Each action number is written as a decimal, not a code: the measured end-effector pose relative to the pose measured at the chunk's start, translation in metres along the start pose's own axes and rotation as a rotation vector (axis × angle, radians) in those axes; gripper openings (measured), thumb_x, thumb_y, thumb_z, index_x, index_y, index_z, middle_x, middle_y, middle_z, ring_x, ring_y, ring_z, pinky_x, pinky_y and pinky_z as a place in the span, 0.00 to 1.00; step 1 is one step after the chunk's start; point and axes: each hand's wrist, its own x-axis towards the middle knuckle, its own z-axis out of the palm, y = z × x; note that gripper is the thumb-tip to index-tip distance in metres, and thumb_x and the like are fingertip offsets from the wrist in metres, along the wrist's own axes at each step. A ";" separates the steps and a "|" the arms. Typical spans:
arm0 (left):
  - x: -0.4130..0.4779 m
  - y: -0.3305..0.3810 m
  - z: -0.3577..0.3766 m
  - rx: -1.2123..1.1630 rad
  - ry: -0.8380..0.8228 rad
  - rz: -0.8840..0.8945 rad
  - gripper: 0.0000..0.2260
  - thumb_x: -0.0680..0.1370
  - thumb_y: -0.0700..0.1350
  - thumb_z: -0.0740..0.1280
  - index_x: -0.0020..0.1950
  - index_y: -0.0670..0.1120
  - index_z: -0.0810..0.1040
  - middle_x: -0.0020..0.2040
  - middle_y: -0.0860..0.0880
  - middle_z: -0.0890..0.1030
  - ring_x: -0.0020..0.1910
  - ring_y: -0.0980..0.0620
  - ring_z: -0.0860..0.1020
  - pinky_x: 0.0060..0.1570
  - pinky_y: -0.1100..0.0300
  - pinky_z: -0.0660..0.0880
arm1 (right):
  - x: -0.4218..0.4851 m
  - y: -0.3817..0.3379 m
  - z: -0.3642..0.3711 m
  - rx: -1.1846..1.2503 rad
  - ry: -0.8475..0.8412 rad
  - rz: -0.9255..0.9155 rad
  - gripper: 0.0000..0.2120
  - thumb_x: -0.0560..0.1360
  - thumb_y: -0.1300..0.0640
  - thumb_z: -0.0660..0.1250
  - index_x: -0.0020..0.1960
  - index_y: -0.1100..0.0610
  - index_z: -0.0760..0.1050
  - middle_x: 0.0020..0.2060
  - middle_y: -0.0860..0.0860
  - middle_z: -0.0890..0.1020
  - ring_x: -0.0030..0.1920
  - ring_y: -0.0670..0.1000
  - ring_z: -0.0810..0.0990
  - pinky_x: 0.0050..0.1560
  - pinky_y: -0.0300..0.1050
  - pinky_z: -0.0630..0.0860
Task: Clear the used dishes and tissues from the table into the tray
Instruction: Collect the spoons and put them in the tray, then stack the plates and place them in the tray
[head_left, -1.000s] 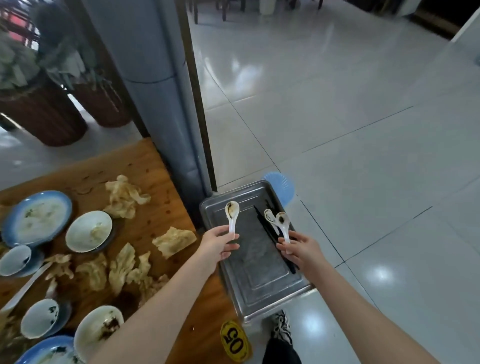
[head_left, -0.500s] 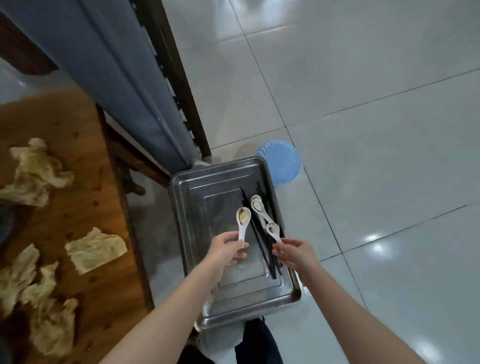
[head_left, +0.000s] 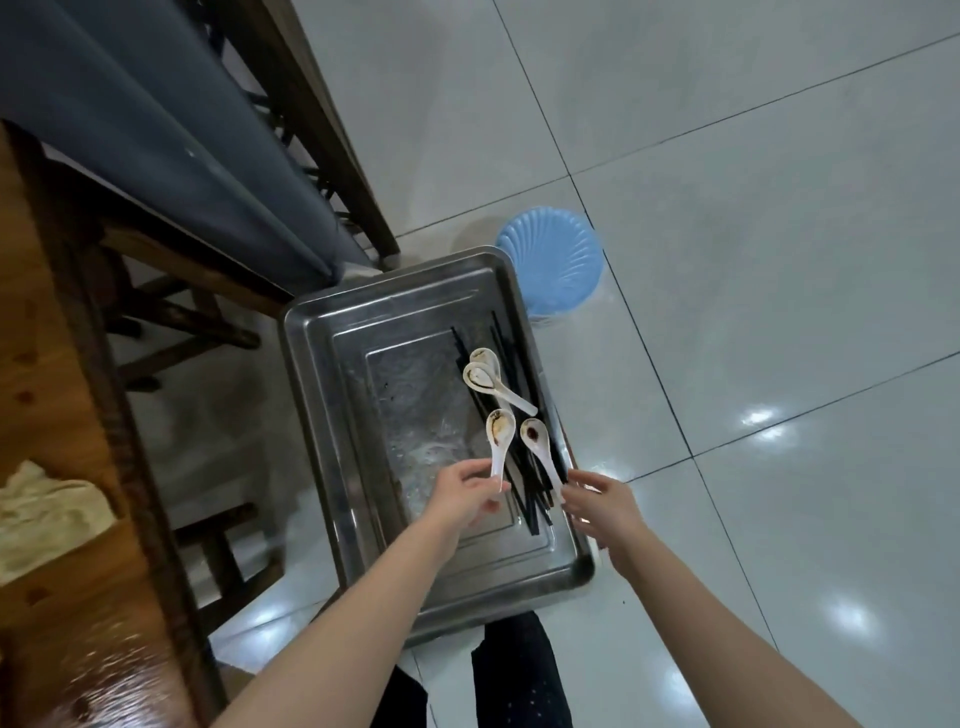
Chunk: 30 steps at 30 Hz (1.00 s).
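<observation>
Over tray (head_left: 322, 395), left spoon (head_left: 498, 441) and right spoon (head_left: 540, 449) point bowls away.

Bench (head_left: 62, 364) cut by left edge, near corner motion-blurred. Tissue (head_left: 47, 514) cropped at left edge. Blue stool (head_left: 556, 260) partly hidden behind tray (head_left: 332, 395). Left spoon (head_left: 498, 436) handle end buried in fingers of left hand (head_left: 462, 499); right spoon (head_left: 537, 441) end under right hand (head_left: 602, 504). Chopsticks (head_left: 522, 478) partly under those spoons and hands. Forearms cut at bottom. Tray's support hidden.
</observation>
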 end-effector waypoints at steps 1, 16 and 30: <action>0.002 -0.003 0.004 0.003 -0.005 -0.005 0.14 0.78 0.37 0.66 0.64 0.41 0.75 0.47 0.47 0.83 0.33 0.56 0.77 0.24 0.69 0.68 | 0.000 0.002 -0.007 -0.011 0.014 -0.001 0.17 0.73 0.64 0.69 0.62 0.60 0.75 0.52 0.58 0.81 0.45 0.52 0.81 0.47 0.45 0.76; -0.004 -0.019 0.043 0.162 -0.118 -0.037 0.19 0.81 0.46 0.62 0.72 0.46 0.69 0.59 0.50 0.76 0.51 0.54 0.78 0.42 0.64 0.73 | -0.022 0.018 -0.079 0.007 0.045 -0.023 0.14 0.73 0.62 0.70 0.59 0.56 0.76 0.50 0.56 0.83 0.48 0.54 0.83 0.58 0.53 0.75; -0.134 0.034 -0.048 -0.060 0.057 0.222 0.19 0.79 0.45 0.67 0.70 0.50 0.70 0.54 0.52 0.78 0.50 0.53 0.79 0.40 0.62 0.73 | -0.131 -0.079 -0.027 -0.078 -0.119 -0.265 0.12 0.74 0.64 0.68 0.57 0.58 0.76 0.45 0.58 0.83 0.43 0.54 0.80 0.36 0.42 0.73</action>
